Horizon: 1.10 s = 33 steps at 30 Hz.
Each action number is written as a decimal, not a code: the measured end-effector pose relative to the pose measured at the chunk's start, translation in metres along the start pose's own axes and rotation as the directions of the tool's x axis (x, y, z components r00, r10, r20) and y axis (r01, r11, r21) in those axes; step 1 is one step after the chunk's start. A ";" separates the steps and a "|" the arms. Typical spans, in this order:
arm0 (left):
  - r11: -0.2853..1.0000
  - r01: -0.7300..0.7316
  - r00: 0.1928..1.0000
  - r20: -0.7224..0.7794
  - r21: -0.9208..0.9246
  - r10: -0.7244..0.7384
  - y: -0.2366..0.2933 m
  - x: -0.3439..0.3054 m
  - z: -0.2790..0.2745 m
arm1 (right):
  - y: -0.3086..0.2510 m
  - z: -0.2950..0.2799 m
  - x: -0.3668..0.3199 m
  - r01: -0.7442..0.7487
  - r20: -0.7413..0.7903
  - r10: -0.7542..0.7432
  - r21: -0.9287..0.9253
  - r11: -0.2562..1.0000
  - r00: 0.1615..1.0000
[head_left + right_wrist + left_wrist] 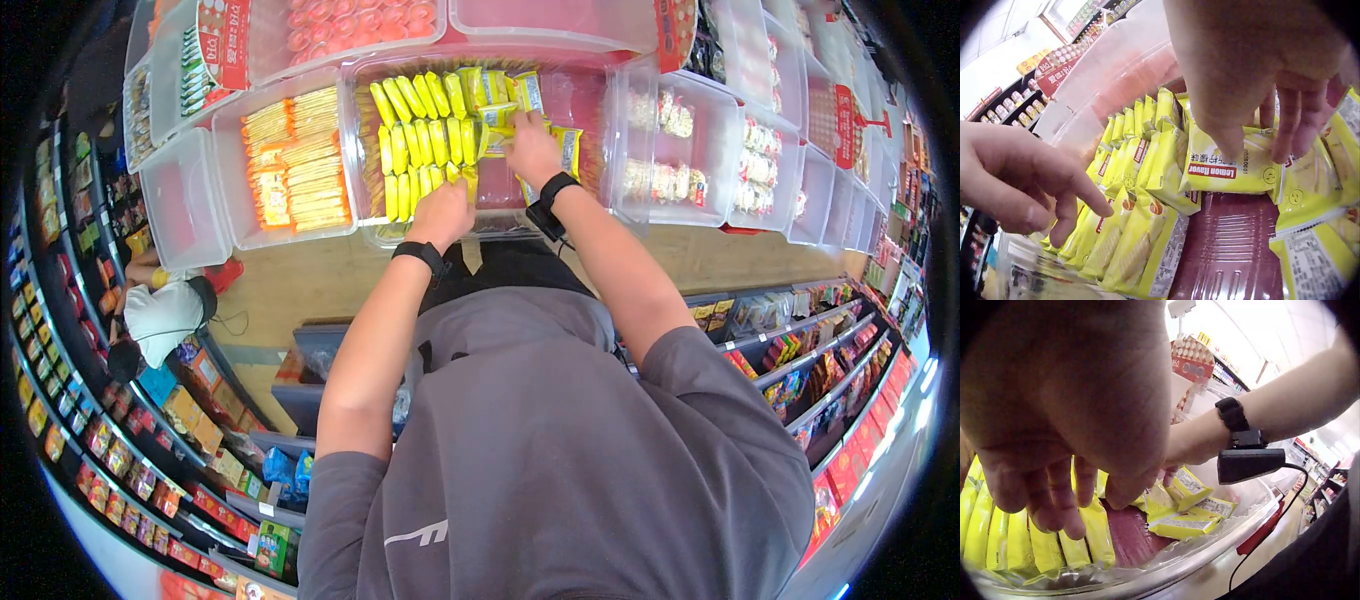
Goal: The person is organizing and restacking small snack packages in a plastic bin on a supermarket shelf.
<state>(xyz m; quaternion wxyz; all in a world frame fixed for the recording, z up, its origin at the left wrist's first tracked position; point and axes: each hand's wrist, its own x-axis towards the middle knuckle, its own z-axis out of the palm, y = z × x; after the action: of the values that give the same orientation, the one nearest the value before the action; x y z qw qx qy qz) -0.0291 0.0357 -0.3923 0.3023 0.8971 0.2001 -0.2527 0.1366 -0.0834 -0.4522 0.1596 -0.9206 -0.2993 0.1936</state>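
Yellow lemon-flavor snack packets (420, 145) stand in upright rows in the left part of a clear plastic bin (350, 90). More packets (1313, 259) lie loose and at angles on the right side. My right hand (535, 150) is among the loose ones, with thumb and fingers pinching a lemon-flavor packet (1222, 159), label upward. Over the right end of the front row is my left hand (445, 212), its fingers loosely extended down close to the packet tops. Between front row and loose packets, the bin's dark red bottom (1222, 231) shows.
A bin of orange-and-yellow sticks (290, 160) adjoins on the left, and bins of white-wrapped sweets (665, 180) on the right. Behind is a bin of red-lidded cups (360, 25). A person in white (165, 315) crouches by the shelves at far left.
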 end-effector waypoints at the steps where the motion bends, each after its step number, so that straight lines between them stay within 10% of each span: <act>1: 1.000 -0.013 1.000 -0.013 -0.013 0.012 -0.003 -0.002 0.000 | 0.002 0.000 0.003 -0.008 0.028 0.008 0.002 1.000 1.000; 17: 0.976 -0.009 0.997 -0.072 -0.220 -0.007 -0.002 0.008 -0.001 | 0.013 -0.021 -0.015 0.143 0.153 -0.145 0.022 0.989 0.978; 23: 0.887 -0.186 0.976 -0.184 -0.423 0.117 0.014 0.032 0.006 | 0.007 -0.023 -0.020 0.084 0.054 -0.096 0.196 0.977 0.994; 33: 0.924 -0.088 0.980 -0.197 -0.373 0.014 0.032 0.034 0.006 | 0.007 -0.016 -0.022 -0.166 0.236 0.045 0.524 0.836 0.971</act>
<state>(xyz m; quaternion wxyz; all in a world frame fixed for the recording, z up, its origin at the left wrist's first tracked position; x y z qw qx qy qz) 0.0126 0.0158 -0.4018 0.4561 0.8466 0.2497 -0.1139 0.1312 -0.1049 -0.4350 0.3678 -0.8272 -0.1966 0.3765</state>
